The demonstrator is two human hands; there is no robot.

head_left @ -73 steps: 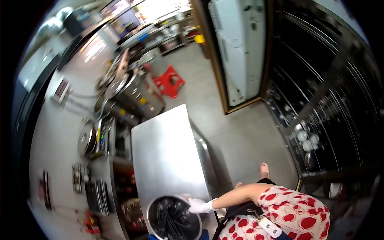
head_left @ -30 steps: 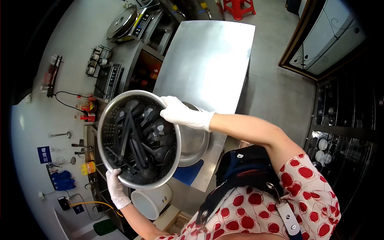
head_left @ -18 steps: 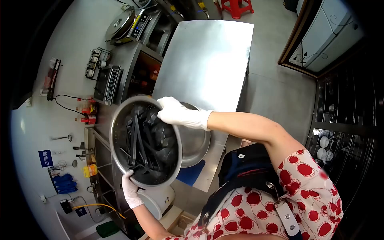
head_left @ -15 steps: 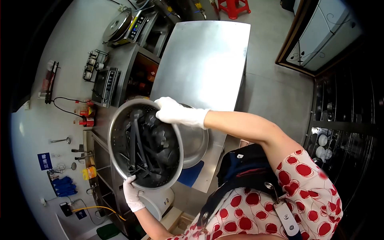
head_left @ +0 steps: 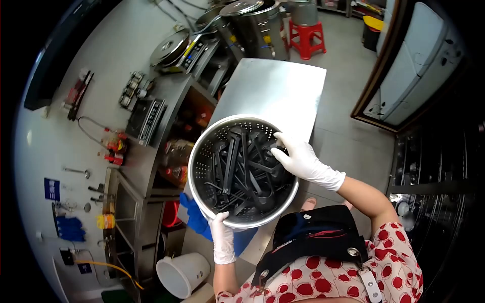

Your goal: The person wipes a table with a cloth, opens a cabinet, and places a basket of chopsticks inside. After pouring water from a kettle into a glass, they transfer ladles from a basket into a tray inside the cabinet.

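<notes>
Steel colander [head_left: 209,151] of black utensils [head_left: 242,171], gripped at opposite rims by gloved left hand [head_left: 222,237] and right hand [head_left: 298,157], fingers closed, for balance.

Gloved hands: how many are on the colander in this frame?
2. The left hand grips the near rim of the colander; the right hand holds the far right rim, fingers over the black utensils inside. No other hands show.

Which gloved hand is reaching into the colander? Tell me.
The right hand: its fingers lie over the rim among the black utensils. The left hand only grips the colander from outside.
</notes>
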